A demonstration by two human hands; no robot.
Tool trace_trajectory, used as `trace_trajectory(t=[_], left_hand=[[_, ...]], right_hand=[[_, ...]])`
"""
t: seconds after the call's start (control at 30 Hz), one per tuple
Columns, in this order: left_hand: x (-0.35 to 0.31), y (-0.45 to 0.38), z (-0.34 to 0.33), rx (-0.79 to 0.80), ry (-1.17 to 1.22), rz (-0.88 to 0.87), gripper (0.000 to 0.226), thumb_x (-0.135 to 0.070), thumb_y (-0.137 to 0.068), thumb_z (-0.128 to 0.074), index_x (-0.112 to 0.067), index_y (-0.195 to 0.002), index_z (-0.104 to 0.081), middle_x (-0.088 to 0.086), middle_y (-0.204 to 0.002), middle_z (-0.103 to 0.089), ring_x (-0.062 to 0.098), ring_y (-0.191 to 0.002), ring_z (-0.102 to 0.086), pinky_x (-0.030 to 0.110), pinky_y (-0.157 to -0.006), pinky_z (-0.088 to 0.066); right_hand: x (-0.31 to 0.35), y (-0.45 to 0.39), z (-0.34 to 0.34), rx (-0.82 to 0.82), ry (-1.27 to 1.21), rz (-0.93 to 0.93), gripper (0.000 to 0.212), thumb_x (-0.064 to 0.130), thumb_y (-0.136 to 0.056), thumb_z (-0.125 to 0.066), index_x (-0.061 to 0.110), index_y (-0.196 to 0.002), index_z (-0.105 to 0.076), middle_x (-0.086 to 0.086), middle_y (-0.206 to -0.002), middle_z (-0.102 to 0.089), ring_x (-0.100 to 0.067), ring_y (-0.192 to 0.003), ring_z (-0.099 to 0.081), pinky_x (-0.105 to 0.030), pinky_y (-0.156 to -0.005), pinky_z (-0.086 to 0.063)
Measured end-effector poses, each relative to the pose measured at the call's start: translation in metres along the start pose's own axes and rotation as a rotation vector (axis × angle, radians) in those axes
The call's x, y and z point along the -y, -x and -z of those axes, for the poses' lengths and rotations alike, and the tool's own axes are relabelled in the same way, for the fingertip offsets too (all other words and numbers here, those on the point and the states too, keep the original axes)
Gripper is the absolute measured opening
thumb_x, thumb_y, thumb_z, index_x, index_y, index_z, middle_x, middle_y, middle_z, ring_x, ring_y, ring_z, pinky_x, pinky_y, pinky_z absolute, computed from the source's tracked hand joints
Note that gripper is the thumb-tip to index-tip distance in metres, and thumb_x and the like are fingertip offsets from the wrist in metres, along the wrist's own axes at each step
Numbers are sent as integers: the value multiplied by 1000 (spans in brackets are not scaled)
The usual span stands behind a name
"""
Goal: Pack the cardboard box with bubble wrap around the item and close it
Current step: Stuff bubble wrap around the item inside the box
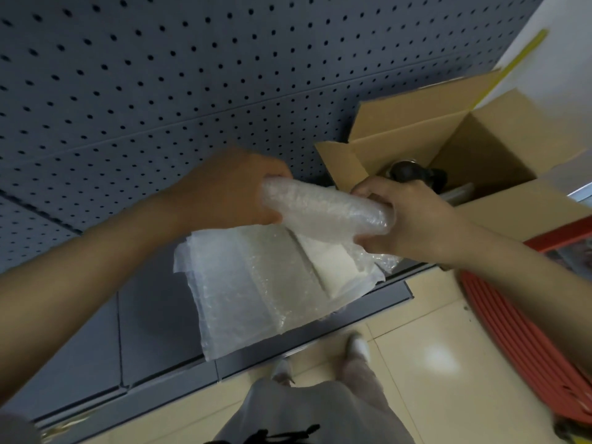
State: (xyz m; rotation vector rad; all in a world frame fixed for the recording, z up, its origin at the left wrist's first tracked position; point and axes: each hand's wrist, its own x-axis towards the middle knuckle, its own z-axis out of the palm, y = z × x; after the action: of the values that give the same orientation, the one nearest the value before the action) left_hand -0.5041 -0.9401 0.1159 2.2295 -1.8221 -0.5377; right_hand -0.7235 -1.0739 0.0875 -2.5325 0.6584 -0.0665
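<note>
A rolled bundle of clear bubble wrap (323, 208) is held between both hands above a grey shelf. My left hand (224, 193) grips its left end, and my right hand (413, 219) grips its right end. A loose sheet of bubble wrap (256, 293) hangs down from the roll. Whatever is inside the roll is hidden. The open cardboard box (400, 149) stands at the right on the shelf, flaps up. A dark item (416, 174) lies inside it, just behind my right hand.
A grey pegboard panel (160, 75) fills the back. The grey shelf (144, 341) has a front edge running diagonally. Red hoops or tubing (512, 341) lie at the right over the beige tiled floor (416, 363). My legs and shoes show below.
</note>
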Motion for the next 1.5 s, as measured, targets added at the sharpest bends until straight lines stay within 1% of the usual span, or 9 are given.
trace_trajectory(t=[0.33, 0.5, 0.6, 0.83, 0.97, 1.07, 1.2, 1.33, 1.5], left_hand=[[-91, -105, -8, -23, -220, 73, 7, -34, -82, -64, -39, -85, -62, -9, -94, -68, 7, -70, -55, 23, -66, -46], [-130, -127, -23, -50, -77, 76, 27, -44, -76, -70, -50, -99, -57, -25, -90, -57, 3, -80, -58, 18, -63, -46], [-150, -133, -34, -85, -19, 125, 52, -47, -71, -74, -36, -119, -57, -15, -109, -59, 7, -95, -56, 30, -81, -50], [-153, -162, -70, -284, -191, 285, 46, -69, -69, -52, -34, -99, -61, -10, -84, -62, 14, -78, -63, 31, -65, -53], [-137, -177, -82, -364, -250, 297, 41, -69, -77, -47, -30, -86, -56, -11, -67, -45, 12, -63, -54, 24, -50, -36], [-126, -182, -90, -384, -239, 288, 41, -63, -82, -48, -24, -90, -58, -8, -69, -45, 15, -63, -55, 24, -51, -35], [-122, -183, -101, -375, -134, 277, 44, -56, -87, -49, -17, -108, -56, 4, -86, -63, 23, -77, -64, 30, -58, -44], [-133, -180, -105, -277, 142, 273, 54, -40, -90, -53, -17, -136, -40, 9, -116, -61, 22, -96, -60, 26, -75, -44], [-138, -168, -106, 23, 550, 235, 82, -31, -93, -51, -18, -152, 5, 2, -160, -14, 11, -136, -33, 9, -89, -31]], right_hand=[[-85, 5, 62, 28, -84, 0, 68, 55, -77, -66, 33, -135, -40, 7, -120, -61, -13, -102, -60, -34, -85, -53], [-126, 0, 81, -10, -110, -44, 55, 43, -82, -65, 28, -132, -47, 0, -117, -64, -18, -101, -63, -35, -85, -53], [-146, -5, 79, -51, -113, -76, 48, 42, -83, -64, 25, -126, -52, 4, -105, -64, -15, -91, -62, -25, -73, -48], [-155, -25, 66, -115, -115, -206, 34, 40, -87, -60, 21, -115, -56, 8, -92, -57, -7, -80, -53, -14, -61, -37], [-150, -36, 64, -62, -351, -338, 37, 35, -87, -62, 18, -119, -55, 14, -82, -53, -2, -72, -55, -14, -62, -41], [-142, -44, 64, 45, -773, -534, 36, 29, -87, -63, 12, -119, -57, -1, -97, -67, -21, -91, -67, -29, -74, -54], [-135, -55, 55, 13, -1050, -728, 30, 12, -91, -55, 2, -119, -59, -19, -110, -67, -30, -99, -65, -42, -91, -53], [-136, -63, 50, -54, -1159, -843, 32, 5, -94, -51, 1, -125, -53, -12, -106, -62, -26, -105, -61, -42, -98, -50], [-138, -76, 55, -32, -1369, -910, 31, 7, -97, -43, 6, -128, -47, -13, -117, -54, -28, -108, -54, -45, -100, -46]])
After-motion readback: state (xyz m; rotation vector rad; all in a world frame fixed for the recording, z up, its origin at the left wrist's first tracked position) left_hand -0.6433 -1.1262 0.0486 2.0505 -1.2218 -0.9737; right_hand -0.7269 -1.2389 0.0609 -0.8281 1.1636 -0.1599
